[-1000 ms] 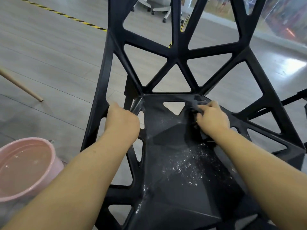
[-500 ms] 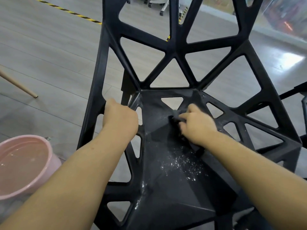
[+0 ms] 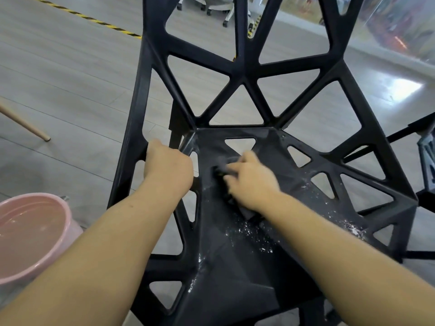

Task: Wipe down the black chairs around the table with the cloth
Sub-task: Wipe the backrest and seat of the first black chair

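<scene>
Remote view, wiping in progress: my right hand presses the cloth onto the rear left of the chair seat, fingers curled round the dark fabric. My left hand is clamped on the chair's left strut, its fingers wrapped out of sight. White specks lie across the seat's middle and right edge, nearer me than the cloth. A pink basin of water stands on the floor left of the chair. Risks, as I judge them: a sweep could push specks through the seat's triangular holes, or a wet cloth could smear them. Leaning hard on the strut might tip the chair toward the basin.
</scene>
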Motion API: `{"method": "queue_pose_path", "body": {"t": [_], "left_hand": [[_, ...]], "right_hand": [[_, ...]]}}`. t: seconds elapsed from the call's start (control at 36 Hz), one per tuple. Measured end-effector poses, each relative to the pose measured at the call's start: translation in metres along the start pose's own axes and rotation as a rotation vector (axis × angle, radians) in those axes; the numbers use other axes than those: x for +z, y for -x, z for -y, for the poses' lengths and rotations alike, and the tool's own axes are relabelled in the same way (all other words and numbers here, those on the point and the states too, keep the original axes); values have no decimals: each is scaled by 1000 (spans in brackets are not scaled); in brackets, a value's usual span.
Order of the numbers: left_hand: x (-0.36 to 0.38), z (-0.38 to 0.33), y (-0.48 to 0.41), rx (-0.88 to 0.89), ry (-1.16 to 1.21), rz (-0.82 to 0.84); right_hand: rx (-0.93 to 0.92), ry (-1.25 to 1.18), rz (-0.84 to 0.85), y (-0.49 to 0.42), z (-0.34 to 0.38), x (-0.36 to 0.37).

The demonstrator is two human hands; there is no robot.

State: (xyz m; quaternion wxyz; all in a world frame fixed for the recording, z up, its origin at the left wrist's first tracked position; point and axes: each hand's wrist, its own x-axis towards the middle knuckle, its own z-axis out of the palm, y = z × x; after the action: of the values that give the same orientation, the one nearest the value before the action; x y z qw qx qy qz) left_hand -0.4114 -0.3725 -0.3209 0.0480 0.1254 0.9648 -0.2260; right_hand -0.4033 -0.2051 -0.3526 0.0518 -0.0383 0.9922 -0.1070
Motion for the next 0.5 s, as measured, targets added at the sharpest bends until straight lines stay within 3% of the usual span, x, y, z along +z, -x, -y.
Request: {"method": "queue_pose_path", "body": {"t": [0.11, 0.28, 0.36, 0.5], "left_hand": [[-1, 0, 1, 15, -4, -1], [6, 4, 4, 87, -89, -7], [9, 4, 4, 97, -96, -17], [10, 5, 5, 100, -121, -27]], "right_hand": [[-246, -22, 43, 32, 33, 8], [-449, -146, 247, 70, -5, -11], [-387, -88, 203, 64, -7, -7], [-76, -26, 8, 3, 10, 3]]}}
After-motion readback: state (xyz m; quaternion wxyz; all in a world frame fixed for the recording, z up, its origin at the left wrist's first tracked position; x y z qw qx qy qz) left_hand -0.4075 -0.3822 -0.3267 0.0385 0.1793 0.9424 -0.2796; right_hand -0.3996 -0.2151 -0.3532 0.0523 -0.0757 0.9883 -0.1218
